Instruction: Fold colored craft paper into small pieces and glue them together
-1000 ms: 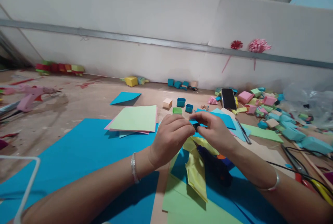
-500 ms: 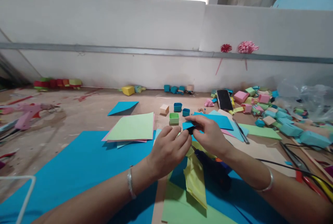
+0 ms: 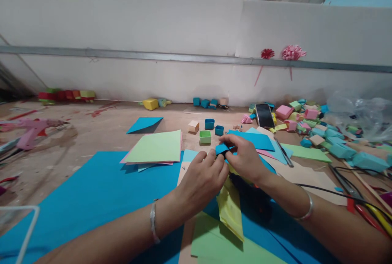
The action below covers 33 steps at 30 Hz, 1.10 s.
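Observation:
Between my two hands is a small folded piece of blue paper (image 3: 221,148). My right hand (image 3: 245,154) pinches its right side, thumb and fingers closed. My left hand (image 3: 203,178) has its fingers curled against the lower left of the same piece, its fingertips partly hidden. Beneath my hands a dark glue gun (image 3: 249,188) lies in shadow, beside a crumpled yellow paper strip (image 3: 229,211). Just beyond stand a small open green paper box (image 3: 205,137), two blue paper boxes (image 3: 209,124) and a peach paper cube (image 3: 193,126).
Blue sheets (image 3: 101,198) and green sheets (image 3: 214,235) cover the near table. A stack of green and pink paper (image 3: 156,147) lies left of centre. Rightward are a pen (image 3: 284,153), phone (image 3: 264,116), many paper boxes (image 3: 339,149) and black cables (image 3: 324,190). A pink glue gun (image 3: 32,131) lies left.
My left hand has shifted slightly right and down, and the blue piece is turned a little between the fingers. The view has tilted slightly downward.

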Available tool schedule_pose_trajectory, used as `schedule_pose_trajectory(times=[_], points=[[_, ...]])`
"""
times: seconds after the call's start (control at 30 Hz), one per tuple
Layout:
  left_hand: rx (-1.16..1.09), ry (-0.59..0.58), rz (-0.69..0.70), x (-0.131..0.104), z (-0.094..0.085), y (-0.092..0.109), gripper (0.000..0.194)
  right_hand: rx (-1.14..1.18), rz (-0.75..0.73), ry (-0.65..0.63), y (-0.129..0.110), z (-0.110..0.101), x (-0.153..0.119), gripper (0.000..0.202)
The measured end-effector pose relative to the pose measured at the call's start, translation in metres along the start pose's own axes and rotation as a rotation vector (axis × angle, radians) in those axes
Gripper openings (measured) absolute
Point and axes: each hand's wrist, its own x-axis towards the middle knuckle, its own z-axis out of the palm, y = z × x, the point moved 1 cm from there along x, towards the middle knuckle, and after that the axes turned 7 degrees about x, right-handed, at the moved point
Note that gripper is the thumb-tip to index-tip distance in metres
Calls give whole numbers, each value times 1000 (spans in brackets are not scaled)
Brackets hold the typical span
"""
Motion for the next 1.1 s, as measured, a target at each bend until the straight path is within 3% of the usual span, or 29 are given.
schedule_pose_trajectory(times=[0.47, 0.67, 0.77, 0.83, 0.93, 1.03, 1.1], points=[[-30, 53, 11, -1, 3, 4, 12, 1, -8, 17, 1, -1, 2, 48], [-103, 123, 29, -2, -6, 2, 16, 43, -26, -8, -1, -2, 1, 42], [-221, 211, 23, -4, -12, 3, 9, 61, -28, -1, -1, -5, 2, 42], [-362, 279, -35, -4, -13, 3, 3, 77, -24, 4, -1, -6, 3, 41], [-595, 332, -262, -4, -7, -2, 13, 78, -21, 8, -2, -8, 4, 40], [-770, 242, -552, -3, 4, -10, 15, 73, -15, 15, -3, -9, 3, 39], [-884, 134, -671, -2, 12, -13, 14, 77, -19, 15, -4, -8, 3, 39]])
